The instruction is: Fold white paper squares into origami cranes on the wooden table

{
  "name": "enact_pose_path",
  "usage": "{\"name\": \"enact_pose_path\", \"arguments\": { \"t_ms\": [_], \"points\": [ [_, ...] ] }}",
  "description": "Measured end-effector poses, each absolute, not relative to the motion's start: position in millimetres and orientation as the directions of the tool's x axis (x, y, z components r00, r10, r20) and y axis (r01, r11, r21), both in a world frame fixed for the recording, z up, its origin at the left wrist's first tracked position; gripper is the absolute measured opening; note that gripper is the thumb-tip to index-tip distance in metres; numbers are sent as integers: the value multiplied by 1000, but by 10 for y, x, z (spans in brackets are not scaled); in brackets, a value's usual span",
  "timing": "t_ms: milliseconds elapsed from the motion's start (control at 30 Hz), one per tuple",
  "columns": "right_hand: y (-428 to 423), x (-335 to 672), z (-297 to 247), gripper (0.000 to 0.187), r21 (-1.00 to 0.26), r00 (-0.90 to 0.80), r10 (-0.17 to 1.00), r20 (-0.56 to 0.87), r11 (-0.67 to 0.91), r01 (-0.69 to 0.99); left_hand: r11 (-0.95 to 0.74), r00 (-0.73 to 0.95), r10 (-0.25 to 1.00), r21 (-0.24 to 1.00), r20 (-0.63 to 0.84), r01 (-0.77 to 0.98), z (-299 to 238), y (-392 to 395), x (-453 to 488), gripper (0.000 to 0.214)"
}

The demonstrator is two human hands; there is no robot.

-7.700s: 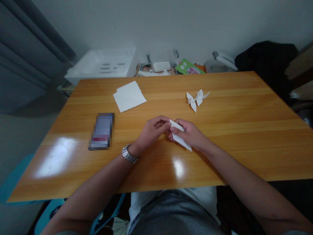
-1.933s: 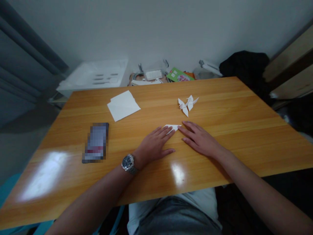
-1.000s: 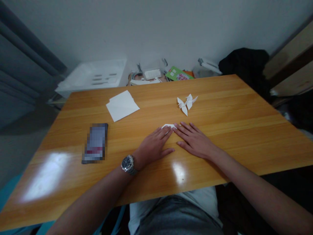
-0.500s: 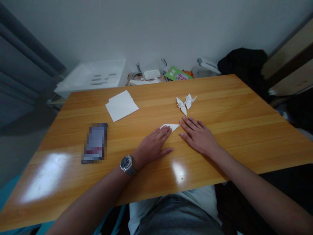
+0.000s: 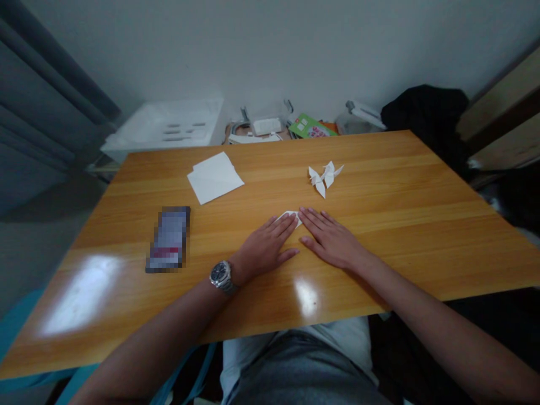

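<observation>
A small folded piece of white paper [image 5: 299, 218] lies flat on the wooden table [image 5: 253, 292], mostly covered by fingers. My left hand [image 5: 266, 247], with a metal watch [image 5: 221, 275] on its wrist, rests flat with its fingertips on the paper and its thumb apart. My right hand [image 5: 331, 239] lies flat too, fingers stretched out, their tips over the paper's right end. Beyond the hands stand two folded white paper figures [image 5: 324, 179], close together and looking like birds.
White paper sheets [image 5: 216, 179] lie overlapped at the back left. A phone [image 5: 169, 239] with a blurred-out screen is left of my hands. Behind the table are a white tray-like object [image 5: 169, 124], a green booklet [image 5: 311, 127] and a clear box [image 5: 358, 121].
My right hand has slid left, and its fingertips now cover the folded paper's right end. My left hand has stayed nearly in place on the paper. The view has shifted slightly.
</observation>
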State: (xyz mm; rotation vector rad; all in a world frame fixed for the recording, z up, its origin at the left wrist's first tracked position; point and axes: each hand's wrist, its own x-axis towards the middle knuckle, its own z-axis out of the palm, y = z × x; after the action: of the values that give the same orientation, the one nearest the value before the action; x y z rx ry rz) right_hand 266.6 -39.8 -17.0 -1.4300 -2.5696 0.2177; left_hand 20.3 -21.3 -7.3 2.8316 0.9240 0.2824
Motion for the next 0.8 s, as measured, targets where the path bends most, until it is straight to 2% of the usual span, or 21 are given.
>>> {"name": "enact_pose_path", "arguments": {
  "t_ms": [267, 800],
  "points": [
    [-405, 2664, -154, 68, -205, -509, 857, 87, 515, 833, -737, 734, 674, 142, 82, 661, -1, -349, -104, 65],
    [-406, 2645, -109, 69, -214, -495, 867, 49, 493, 843, -646, 633, 762, 91, 136, 758, 117, -598, -198, 62]
  ]
}}
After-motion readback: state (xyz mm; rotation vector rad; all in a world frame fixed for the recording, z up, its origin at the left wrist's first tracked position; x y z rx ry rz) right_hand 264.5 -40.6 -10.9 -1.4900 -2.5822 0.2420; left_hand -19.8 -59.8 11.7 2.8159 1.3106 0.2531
